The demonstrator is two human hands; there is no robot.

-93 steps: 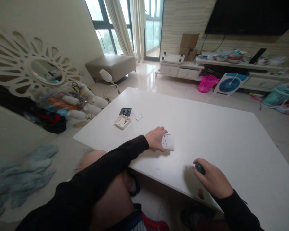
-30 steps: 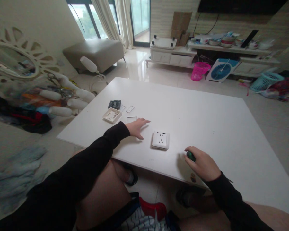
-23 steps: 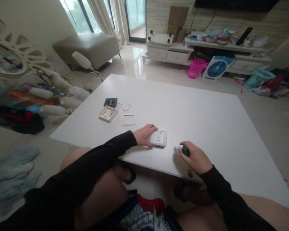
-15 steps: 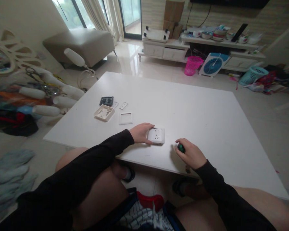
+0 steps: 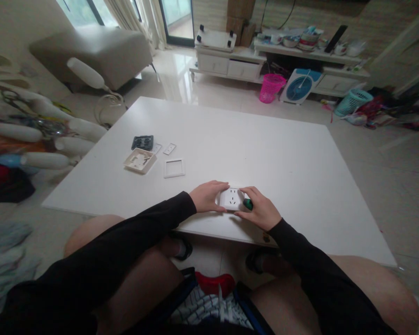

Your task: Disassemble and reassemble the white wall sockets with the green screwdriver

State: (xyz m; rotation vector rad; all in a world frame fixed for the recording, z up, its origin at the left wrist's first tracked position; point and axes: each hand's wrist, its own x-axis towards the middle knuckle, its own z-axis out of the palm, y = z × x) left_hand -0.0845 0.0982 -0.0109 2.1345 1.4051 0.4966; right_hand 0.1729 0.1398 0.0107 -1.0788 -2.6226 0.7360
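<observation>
A white wall socket [image 5: 232,199] lies face up near the table's front edge, its slots showing. My left hand [image 5: 206,196] is closed around its left side, thumb at the near edge and fingers at the far edge. My right hand [image 5: 261,208] grips the right side the same way. Tucked inside that hand is a small green-and-black object [image 5: 247,204], perhaps a tool handle; the rest of it is hidden. Further left lie a white cover frame [image 5: 174,176], an open white mounting box [image 5: 135,169], a dark grey socket module [image 5: 142,143] and a small white plate [image 5: 169,148].
The white table [image 5: 282,153] stands before my knees. A brass-coloured piece [image 5: 266,237] shows at its front edge. Beyond are a pink basket [image 5: 270,88], a blue-and-white fan [image 5: 298,87] and a low cabinet [image 5: 212,63]. A padded bench [image 5: 94,53] is at the back left.
My right hand has moved left from beside the socket and taken hold of its right side, still keeping the green-and-black object. My left hand stays on the socket. The view has shifted slightly.
</observation>
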